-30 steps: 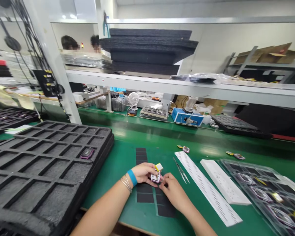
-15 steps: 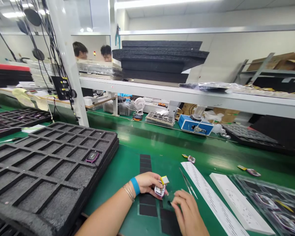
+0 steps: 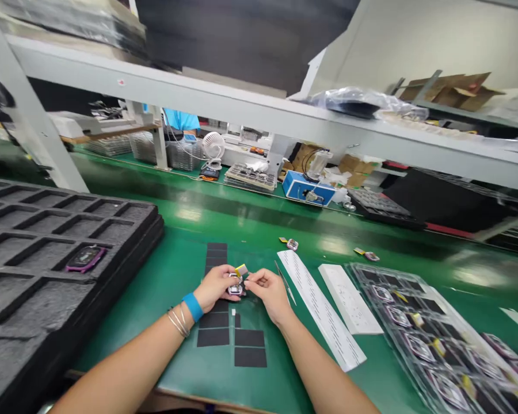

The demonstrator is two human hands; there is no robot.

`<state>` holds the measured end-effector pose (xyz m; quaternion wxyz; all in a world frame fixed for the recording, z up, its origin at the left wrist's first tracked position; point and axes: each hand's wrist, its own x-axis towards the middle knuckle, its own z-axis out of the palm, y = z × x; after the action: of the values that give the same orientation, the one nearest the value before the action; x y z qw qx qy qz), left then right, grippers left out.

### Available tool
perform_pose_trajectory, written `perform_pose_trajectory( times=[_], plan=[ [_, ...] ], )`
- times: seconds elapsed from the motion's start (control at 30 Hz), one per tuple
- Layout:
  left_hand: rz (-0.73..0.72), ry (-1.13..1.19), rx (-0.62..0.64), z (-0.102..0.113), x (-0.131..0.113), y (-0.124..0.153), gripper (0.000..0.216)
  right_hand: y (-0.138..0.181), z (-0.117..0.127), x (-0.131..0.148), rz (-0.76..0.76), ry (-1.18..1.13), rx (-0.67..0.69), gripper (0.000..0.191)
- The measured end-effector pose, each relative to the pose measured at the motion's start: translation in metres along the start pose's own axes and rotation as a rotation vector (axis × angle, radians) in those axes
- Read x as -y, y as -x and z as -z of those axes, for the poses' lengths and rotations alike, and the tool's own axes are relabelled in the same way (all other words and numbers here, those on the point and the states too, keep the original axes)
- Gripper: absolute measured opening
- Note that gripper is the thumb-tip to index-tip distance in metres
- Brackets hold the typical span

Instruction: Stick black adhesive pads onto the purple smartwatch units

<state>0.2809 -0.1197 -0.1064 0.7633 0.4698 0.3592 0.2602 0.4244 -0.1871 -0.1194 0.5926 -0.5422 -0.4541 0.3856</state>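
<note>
Between the thumb and fingers of my left hand [image 3: 218, 286] is an opened watch case [image 3: 235, 287], purple-rimmed, with its inside facing up. A yellow-edged battery [image 3: 241, 269] sticks up from its top. My right hand [image 3: 267, 290] is closed in a pinch right beside the case's right edge; a small dark bit seems to be at the fingertips, too small to name. Below the hands, black adhesive pads [image 3: 249, 338] on clear backing lie on the green mat. Tweezers [image 3: 286, 282] rest right of my right hand, along a white strip sheet [image 3: 322, 310] with dark slits.
A black foam tray [image 3: 132, 230] on the left holds one purple watch [image 3: 86, 259]. To the right are a white block [image 3: 349, 299] and a clear tray [image 3: 414, 345] with several opened watches. Two watch cases [image 3: 292, 244] [image 3: 372, 256] lie farther back, below a white shelf beam [image 3: 242, 106].
My right hand has come up from the pads on the mat to the watch case, its fingers now pinched. My left hand still holds the case. The view has turned right and downward.
</note>
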Motion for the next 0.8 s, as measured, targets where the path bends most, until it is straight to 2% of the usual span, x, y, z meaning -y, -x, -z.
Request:
perform_pose_trajectory(
  times=[0.13,0.33,0.8],
  plan=[
    [0.023,-0.016,0.004,-0.002,0.000,0.001,0.030,0.001,0.003,0.005,0.052,0.088,0.051,0.021],
    [0.048,-0.013,-0.011,-0.002,0.000,0.000,0.030,0.005,0.000,0.011,0.033,0.234,0.159,0.021],
    [0.052,-0.048,0.017,-0.002,0.001,-0.001,0.028,0.007,0.001,0.013,0.033,0.294,0.173,0.020]
  ],
)
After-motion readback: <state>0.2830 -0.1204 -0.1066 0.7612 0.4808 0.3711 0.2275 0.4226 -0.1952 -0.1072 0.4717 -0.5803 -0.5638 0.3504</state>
